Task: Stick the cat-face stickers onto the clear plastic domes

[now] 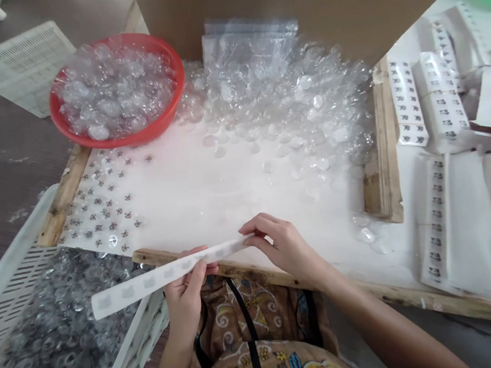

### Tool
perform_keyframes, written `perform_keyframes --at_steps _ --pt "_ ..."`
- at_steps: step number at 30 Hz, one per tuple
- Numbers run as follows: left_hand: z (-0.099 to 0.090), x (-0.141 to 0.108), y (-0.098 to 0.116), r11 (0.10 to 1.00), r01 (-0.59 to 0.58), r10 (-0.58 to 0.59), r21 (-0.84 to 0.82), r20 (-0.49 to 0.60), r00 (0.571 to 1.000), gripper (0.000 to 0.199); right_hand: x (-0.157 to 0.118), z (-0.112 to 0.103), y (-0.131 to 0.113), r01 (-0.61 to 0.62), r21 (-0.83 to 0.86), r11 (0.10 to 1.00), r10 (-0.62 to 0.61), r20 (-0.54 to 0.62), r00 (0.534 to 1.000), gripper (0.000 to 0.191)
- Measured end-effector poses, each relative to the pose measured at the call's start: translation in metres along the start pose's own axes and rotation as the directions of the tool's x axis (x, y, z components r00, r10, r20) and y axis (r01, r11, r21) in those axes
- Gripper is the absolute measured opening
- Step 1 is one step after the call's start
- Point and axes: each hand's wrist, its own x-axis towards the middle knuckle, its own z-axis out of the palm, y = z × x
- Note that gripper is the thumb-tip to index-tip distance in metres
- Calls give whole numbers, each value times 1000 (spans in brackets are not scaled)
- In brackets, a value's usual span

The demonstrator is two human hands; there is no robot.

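A long white sticker strip (137, 287) with faint grey shapes showing through lies slantwise across my hands above the table's front edge. My left hand (190, 283) grips it near the middle, thumb on top and fingers beneath. At its right end, my right hand (278, 245) pinches the strip between thumb and fingers. Beyond my hands spreads a white tabletop (185, 196). On its left side lie several small clear discs with dark printed figures (110, 210). A large pile of clear plastic discs (299, 108) covers the back right.
A red basin (122, 139) heaped with clear pieces stands at the back left. Below left is a white crate (126, 349) full of printed pieces. Wooden rails (386, 151) edge the table; a cardboard box (297, 3) rises behind. Banded sticker sheets (443, 104) lie right.
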Motion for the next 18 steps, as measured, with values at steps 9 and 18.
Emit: perform_keyframes --at_steps 9,18 --pt "0 1 5 1000 6 -6 -17 -4 1000 30 -1 -1 -7 76 -59 995 -74 45 996 15" --pt "-6 -6 23 930 -263 212 258 208 955 20 -5 -2 -17 286 -129 950 -277 84 957 11"
